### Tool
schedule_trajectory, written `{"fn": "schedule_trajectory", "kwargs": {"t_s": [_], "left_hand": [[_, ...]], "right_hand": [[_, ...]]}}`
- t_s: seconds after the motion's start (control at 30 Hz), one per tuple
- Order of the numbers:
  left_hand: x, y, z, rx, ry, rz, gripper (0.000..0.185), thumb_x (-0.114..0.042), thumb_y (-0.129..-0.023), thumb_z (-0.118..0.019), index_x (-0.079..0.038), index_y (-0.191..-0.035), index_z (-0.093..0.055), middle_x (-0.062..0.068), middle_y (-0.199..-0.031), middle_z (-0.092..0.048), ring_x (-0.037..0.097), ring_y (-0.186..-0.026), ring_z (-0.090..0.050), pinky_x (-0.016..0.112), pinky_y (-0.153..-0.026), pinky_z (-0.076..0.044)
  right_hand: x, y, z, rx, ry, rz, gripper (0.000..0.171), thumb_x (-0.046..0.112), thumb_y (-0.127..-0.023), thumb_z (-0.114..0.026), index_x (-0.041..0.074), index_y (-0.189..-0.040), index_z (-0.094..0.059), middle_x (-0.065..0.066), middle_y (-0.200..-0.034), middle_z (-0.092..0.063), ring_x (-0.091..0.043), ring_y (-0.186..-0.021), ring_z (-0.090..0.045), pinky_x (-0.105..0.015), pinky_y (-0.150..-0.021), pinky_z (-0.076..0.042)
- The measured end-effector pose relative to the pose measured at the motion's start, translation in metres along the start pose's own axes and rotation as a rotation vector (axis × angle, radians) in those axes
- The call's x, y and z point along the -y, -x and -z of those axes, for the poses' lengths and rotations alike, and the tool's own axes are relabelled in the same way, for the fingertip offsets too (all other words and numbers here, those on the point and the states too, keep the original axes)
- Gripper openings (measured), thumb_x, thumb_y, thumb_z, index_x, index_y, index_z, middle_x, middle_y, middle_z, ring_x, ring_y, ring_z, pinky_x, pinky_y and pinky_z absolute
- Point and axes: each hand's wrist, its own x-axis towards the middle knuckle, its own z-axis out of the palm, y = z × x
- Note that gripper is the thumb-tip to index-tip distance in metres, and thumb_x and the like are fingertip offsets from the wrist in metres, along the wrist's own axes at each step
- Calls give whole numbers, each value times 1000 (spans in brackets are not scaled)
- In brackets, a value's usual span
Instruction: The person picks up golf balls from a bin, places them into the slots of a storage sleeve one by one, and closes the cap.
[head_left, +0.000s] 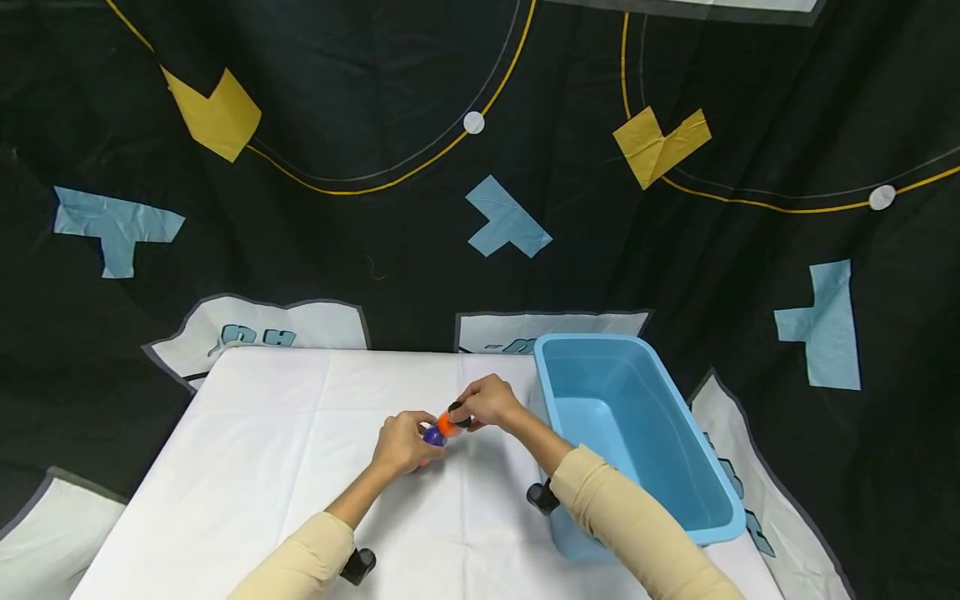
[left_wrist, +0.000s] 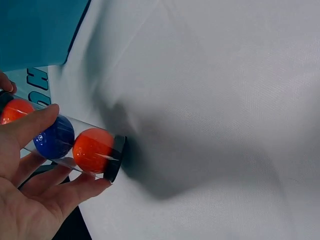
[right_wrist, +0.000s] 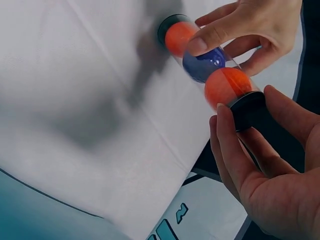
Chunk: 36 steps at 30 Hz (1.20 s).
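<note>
Between the two hands is a clear tube [right_wrist: 200, 82] with black end caps, held above the white table. Inside it an orange ball [left_wrist: 93, 150], a blue ball [left_wrist: 54, 137] and a second orange ball [right_wrist: 227, 88] sit in a row. My left hand [head_left: 403, 442] grips the tube around its middle, thumb over the blue ball. At the other end, my right hand [head_left: 491, 402] pinches the black cap [right_wrist: 248, 110] with thumb and fingers. That cap appears seated on the tube end. The far black cap [left_wrist: 116, 158] is beyond the left fingers.
A light blue plastic bin [head_left: 551, 400] stands on the table's right side, beside the right forearm; its visible inside holds nothing. The white cloth-covered table [head_left: 247, 467] spreads out to the left. Behind it hangs a dark cloth [head_left: 360, 250] with tape marks.
</note>
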Motion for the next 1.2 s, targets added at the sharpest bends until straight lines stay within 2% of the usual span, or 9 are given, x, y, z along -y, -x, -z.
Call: {"fn": "schedule_trajectory", "kwargs": {"t_s": [0.17,0.3,0.73,1.0,1.2], "left_hand": [[0,-1,-2,0,10,-31,46,-16,-64,-95,-8,-107,-78,11,-88,-75,20,-74,-69,36,-66,-56],[0,-1,-1,-24,0,-46,45,-16,-63,-96,-8,-103,-78,9,-84,-75,19,-70,-67,34,-62,-54],[4,1,1,-31,27,-13,48,-18,-60,-97,-9,-104,-79,9,-86,-76,20,-75,-70,39,-71,-57],[4,-1,3,-15,28,-19,47,-16,-61,-97,-8,-104,-78,9,-86,-77,19,-74,-71,38,-70,-58],[5,0,2,-19,38,-21,44,-16,-61,-97,-9,-101,-79,7,-82,-76,16,-69,-69,33,-64,-56]], "right_hand": [[2,1,2,-16,26,-31,21,8,-78,-86,-2,-93,-77,-15,-92,-72,-25,-73,-75,-33,-70,-62],[3,0,2,-14,11,-32,19,7,-78,-86,-2,-92,-77,-16,-92,-73,-25,-72,-75,-35,-71,-62],[5,-3,-6,-38,33,-7,20,4,-74,-89,-2,-89,-78,-17,-89,-72,-27,-68,-76,-31,-62,-61],[7,-2,-5,-39,27,-7,20,4,-74,-89,-2,-90,-79,-17,-90,-72,-29,-70,-77,-33,-65,-62],[7,-3,-6,-31,34,-3,19,3,-74,-88,-2,-89,-78,-16,-87,-73,-24,-65,-75,-31,-63,-61]]}}
